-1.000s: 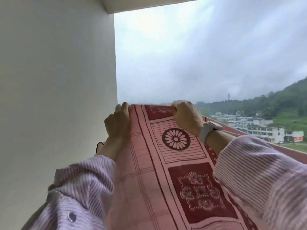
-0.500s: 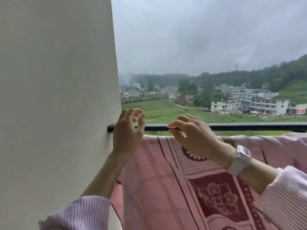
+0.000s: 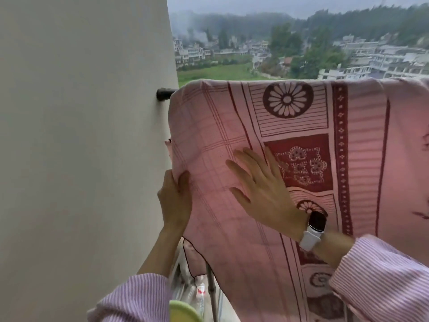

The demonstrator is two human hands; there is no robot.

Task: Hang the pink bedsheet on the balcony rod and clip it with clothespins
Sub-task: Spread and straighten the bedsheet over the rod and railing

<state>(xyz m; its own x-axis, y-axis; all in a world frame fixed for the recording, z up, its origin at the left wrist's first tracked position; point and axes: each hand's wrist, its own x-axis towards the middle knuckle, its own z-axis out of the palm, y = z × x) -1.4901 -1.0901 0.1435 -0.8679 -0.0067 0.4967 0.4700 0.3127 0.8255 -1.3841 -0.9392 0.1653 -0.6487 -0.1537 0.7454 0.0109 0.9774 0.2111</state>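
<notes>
The pink bedsheet (image 3: pixel 290 126), patterned with dark red flowers and bands, hangs draped over the black balcony rod (image 3: pixel 165 94), whose end shows at the wall. My left hand (image 3: pixel 175 201) pinches the sheet's left edge, thumb on the front of the cloth. My right hand (image 3: pixel 262 184), with a white-strapped watch on the wrist, lies flat with spread fingers on the sheet's front. No clothespins are in view.
A plain white wall (image 3: pixel 81 147) fills the left side, right beside the sheet. A green-rimmed thing (image 3: pixel 183 310) and a railing post (image 3: pixel 211 296) show below the sheet. Beyond the rod lie fields, buildings and wooded hills.
The sheet went from held up at the rod to draped over it. Both hands dropped from the rod to the hanging cloth; the left took the edge, the right flattened on the front.
</notes>
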